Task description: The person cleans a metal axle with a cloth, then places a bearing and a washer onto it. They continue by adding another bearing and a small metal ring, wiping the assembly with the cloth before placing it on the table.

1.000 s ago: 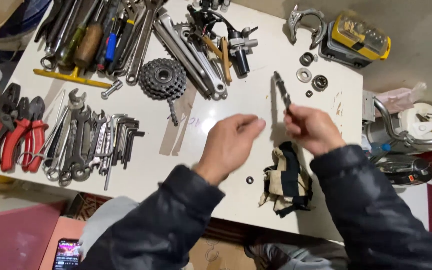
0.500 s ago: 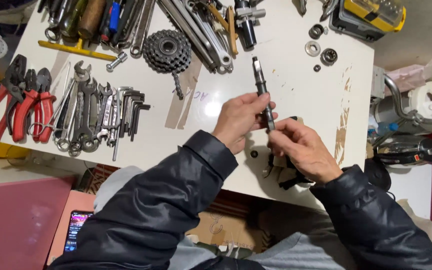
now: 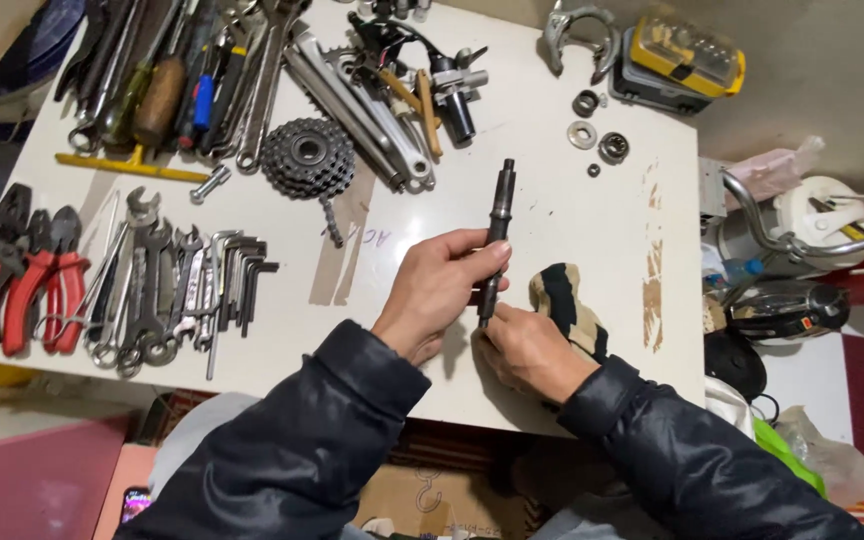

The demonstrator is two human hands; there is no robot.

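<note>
- Where the white table meets its left edge, red-handled pliers lie side by side, with a row of wrenches and hex keys just beside them.
- Above these, a heap of screwdrivers and long spanners crowds the top left corner, and a yellow bar lies under its lower end.
- Near the middle sits a dark toothed cog cluster, with silver crank arms slanting just beside it.
- Nothing stands between the hands and the axle; the cog cluster and cranks lie well apart from them.
- The left hand is closed around the middle of a dark metal axle, thumb and fingers pinching the shaft.
- The axle stands nearly upright, tilted slightly, its top end free over the table.
- The right hand is curled closed at the axle's lower end, gripping it from below.
- A striped black-and-tan glove lies on the table, touching the right hand.
- Further right, small rings and bearings lie scattered, and a yellow case sits at the top right corner.
- The axle's lower tip is hidden inside the right hand, and the tool heap is cut off by the top edge.
</note>
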